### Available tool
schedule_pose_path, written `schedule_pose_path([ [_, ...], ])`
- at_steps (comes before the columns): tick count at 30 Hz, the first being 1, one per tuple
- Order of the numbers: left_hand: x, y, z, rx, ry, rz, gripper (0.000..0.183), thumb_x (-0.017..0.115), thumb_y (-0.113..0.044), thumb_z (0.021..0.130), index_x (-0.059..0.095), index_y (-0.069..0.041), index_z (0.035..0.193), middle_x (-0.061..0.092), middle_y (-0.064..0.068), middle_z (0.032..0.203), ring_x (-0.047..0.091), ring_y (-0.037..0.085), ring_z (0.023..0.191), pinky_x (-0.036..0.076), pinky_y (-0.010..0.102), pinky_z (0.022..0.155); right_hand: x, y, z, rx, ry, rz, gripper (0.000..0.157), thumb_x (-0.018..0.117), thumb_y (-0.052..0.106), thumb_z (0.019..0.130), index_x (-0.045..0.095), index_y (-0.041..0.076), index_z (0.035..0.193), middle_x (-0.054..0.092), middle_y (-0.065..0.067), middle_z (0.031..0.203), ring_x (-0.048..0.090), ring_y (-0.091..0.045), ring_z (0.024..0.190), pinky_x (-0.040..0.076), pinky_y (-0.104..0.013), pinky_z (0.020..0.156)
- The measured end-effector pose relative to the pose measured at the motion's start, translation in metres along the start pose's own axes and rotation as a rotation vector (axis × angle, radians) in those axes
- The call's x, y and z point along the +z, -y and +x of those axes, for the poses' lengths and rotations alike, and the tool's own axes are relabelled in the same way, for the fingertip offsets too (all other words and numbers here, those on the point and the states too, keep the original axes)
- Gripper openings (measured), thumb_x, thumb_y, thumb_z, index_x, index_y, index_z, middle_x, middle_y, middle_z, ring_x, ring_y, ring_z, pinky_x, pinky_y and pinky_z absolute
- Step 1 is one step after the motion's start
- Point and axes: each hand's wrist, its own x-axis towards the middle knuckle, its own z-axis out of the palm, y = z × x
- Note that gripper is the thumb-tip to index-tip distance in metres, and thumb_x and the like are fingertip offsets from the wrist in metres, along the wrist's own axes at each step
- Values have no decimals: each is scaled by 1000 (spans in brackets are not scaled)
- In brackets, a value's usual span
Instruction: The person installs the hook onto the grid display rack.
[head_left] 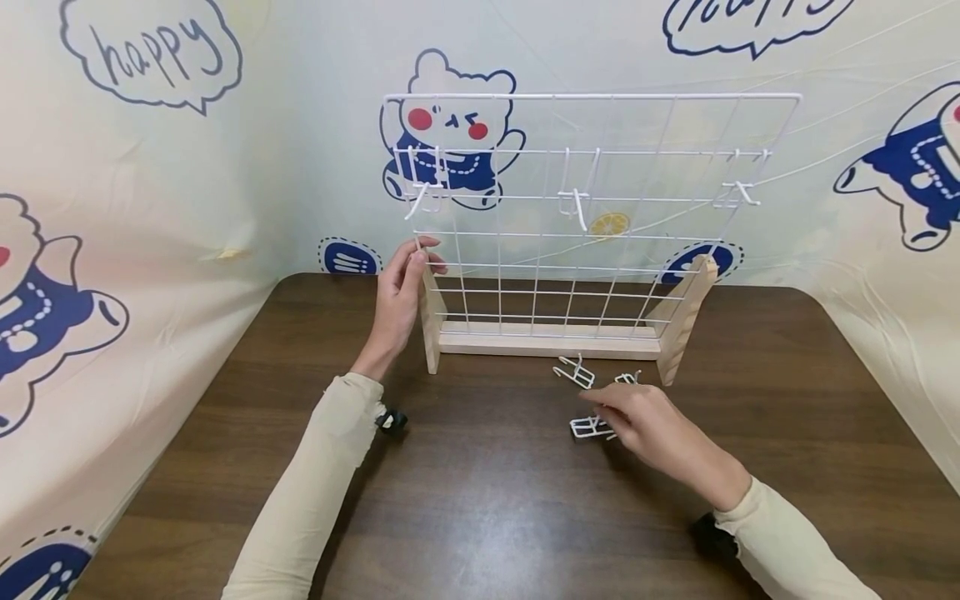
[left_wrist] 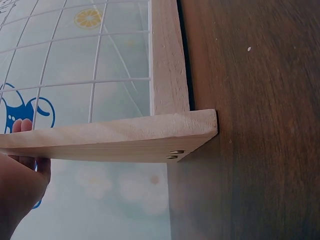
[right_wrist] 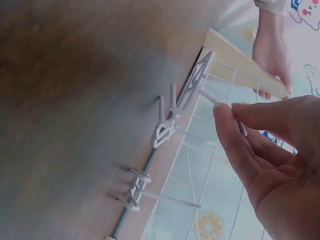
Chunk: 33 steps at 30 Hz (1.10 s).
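A white wire grid rack (head_left: 534,292) stands upright on light wooden feet. My left hand (head_left: 405,287) grips the top of its left wooden side piece (left_wrist: 125,131), thumb on the near side and fingertips behind. In front of the rack, my right hand (head_left: 663,433) pinches the straight peg of a white wire hook (right_wrist: 196,82) between thumb and fingers. Two more loose white hooks, one (head_left: 576,372) by the base bar and one (head_left: 627,378) near the right foot, lie on the table. Whether the held hook touches the table I cannot tell.
Three white hooks hang on the upper grid: a left hook (head_left: 422,198), a middle hook (head_left: 579,207) and a right hook (head_left: 741,193). The rack stands toward the far side of the brown wooden table (head_left: 480,500). A printed curtain (head_left: 300,125) hangs behind.
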Motion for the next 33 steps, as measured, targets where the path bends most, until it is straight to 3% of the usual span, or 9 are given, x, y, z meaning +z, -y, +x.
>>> schedule_pose_path([
  [3,-1,0,0,-5,-3,5,31,41,-14,108,57,4,128,59,34,106,60,45,99,42,57,101,-3,0,1,47,17,43,35,71,-9,84,73,6,115,74,-1,89,55,0,68,48,-19,58],
  [6,-1,1,0,-3,-2,9,32,43,-18,108,58,1,128,61,32,105,60,47,99,43,57,100,-4,0,0,41,35,78,39,71,-9,84,70,7,119,70,2,84,51,1,66,46,-19,57],
  [10,-1,1,-1,-5,-3,6,32,43,-19,108,58,1,128,59,33,106,57,52,101,44,54,100,-3,1,-2,2,48,124,47,70,-13,82,66,8,124,68,3,84,57,-2,71,51,-23,62],
  [14,-1,0,-1,-17,-3,8,32,41,-15,108,57,3,129,57,38,108,57,52,101,43,55,101,-2,1,-4,49,65,207,50,71,-13,81,63,6,128,71,-2,92,66,-9,80,57,-27,70],
  [19,3,-12,-2,-19,5,12,32,38,-9,107,53,9,129,53,42,108,53,59,102,39,63,101,3,1,-7,179,59,269,34,73,-5,85,68,3,117,73,-5,94,67,-8,79,58,-30,69],
  [24,7,-27,-3,-22,4,11,32,38,-6,107,51,14,127,51,45,107,51,61,101,39,63,101,10,2,-10,269,162,389,9,70,4,91,75,5,99,72,0,83,66,-7,68,55,-25,62],
  [28,8,-30,-3,-23,6,13,31,38,-5,107,51,14,127,52,44,107,50,61,101,38,63,101,16,4,-11,343,222,575,17,65,3,95,70,-3,110,73,-7,86,70,-17,70,58,-30,65],
  [33,8,-29,-3,-19,5,20,31,39,-5,106,52,14,127,55,42,106,52,59,101,40,61,101,19,7,-10,415,161,706,16,64,2,95,68,-8,107,72,-15,89,71,-22,78,60,-33,71],
])
